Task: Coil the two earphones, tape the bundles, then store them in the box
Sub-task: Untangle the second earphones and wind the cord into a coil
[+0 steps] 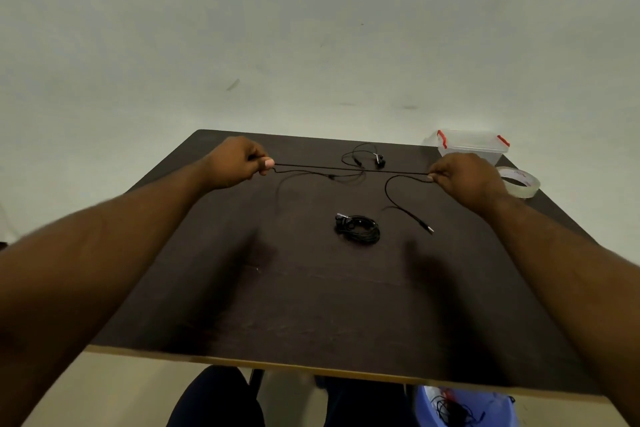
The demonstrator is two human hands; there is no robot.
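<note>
Our left hand has its fingers curled in, thumb and forefinger pinching the black cable of the loose earphone. Our right hand pinches the same cable farther along, fingers closed over it. Between the two pinches the wire runs taut and nearly level just above the worktop. We judge this stretch is meant to pull out kinks and find the length before winding begins.

Past the right hand the cable drops in a loose curve to the worktop and ends in the jack plug, lying free. Past the left hand a slack strand sags back toward the middle, and the earbuds rest on the far side of the worktop.

Nearer to us, between our forearms, lies the coiled earphone, already wound into a tight bundle. We cannot tell whether tape is on it.

The tape roll sits flat just behind the right hand, within easy reach for binding. The clear box with red clips stands at the far right corner. Faint marks show inside the roll's core, but they are too small to read, and we can make out no other writing.

Below the worktop's near edge, a blue bin holds tangled wires.
</note>
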